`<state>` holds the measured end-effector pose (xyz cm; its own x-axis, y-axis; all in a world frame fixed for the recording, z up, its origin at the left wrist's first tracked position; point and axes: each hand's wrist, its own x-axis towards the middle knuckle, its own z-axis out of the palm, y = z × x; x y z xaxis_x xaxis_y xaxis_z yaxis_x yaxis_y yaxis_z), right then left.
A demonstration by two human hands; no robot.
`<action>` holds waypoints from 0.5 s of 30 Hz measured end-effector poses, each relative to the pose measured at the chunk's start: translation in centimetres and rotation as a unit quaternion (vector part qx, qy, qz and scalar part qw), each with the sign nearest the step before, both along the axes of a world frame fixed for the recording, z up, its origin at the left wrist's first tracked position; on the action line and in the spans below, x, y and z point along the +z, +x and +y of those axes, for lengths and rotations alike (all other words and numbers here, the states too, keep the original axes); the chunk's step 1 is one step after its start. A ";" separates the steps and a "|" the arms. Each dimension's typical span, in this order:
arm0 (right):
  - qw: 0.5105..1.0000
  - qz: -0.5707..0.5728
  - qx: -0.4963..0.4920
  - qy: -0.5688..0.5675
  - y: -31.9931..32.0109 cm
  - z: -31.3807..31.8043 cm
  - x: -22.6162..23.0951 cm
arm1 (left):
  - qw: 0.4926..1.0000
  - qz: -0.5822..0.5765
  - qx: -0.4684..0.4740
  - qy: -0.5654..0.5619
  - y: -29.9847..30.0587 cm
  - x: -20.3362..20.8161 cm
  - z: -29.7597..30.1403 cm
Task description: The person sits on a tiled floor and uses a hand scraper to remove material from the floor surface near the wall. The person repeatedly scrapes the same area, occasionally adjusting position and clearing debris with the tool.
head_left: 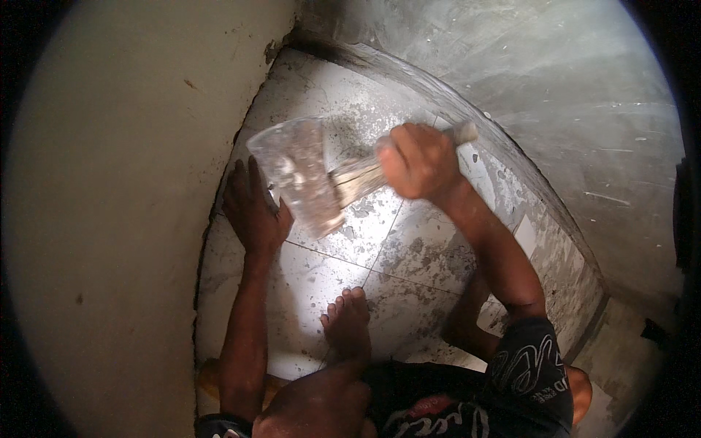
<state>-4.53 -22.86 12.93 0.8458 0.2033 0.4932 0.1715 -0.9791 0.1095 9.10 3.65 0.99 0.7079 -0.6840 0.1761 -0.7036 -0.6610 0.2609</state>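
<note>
My right hand [418, 162] is closed around the wooden handle [359, 181] of an axe, holding it above the floor. The broad, worn axe head [296, 171] is blurred and covers part of what lies under it. Close beside it, my left hand [255, 212] reaches low along the left wall, fingers stretched out and thumb apart. The axe head hides some of its fingers, and I cannot make out anything held between them. Below both hands are pale floor tiles [321, 266] with grey smears and crumbs.
A plain wall [124, 197] rises close on the left. On the right stands a grey plastered wall [569, 95], its rough base [467, 102] curving along the floor. My bare foot [345, 321] rests on the tiles in front of me.
</note>
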 end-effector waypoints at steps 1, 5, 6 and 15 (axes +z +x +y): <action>0.992 0.061 -0.108 -0.011 0.2 -1.2 -0.9 | 0.999 -0.028 0.000 0.022 0.0 -0.1 0.2; 0.923 0.188 -0.335 -0.033 0.1 -4.4 -3.2 | 0.999 0.015 0.028 0.012 -0.8 0.9 -1.5; 0.921 0.191 -0.339 -0.028 0.3 -4.1 -3.1 | 1.000 0.007 0.027 0.010 -0.7 0.8 -1.5; 0.963 0.078 -0.214 -0.142 -1.2 -5.0 -4.4 | 1.000 0.008 0.017 0.018 -0.4 0.6 -1.0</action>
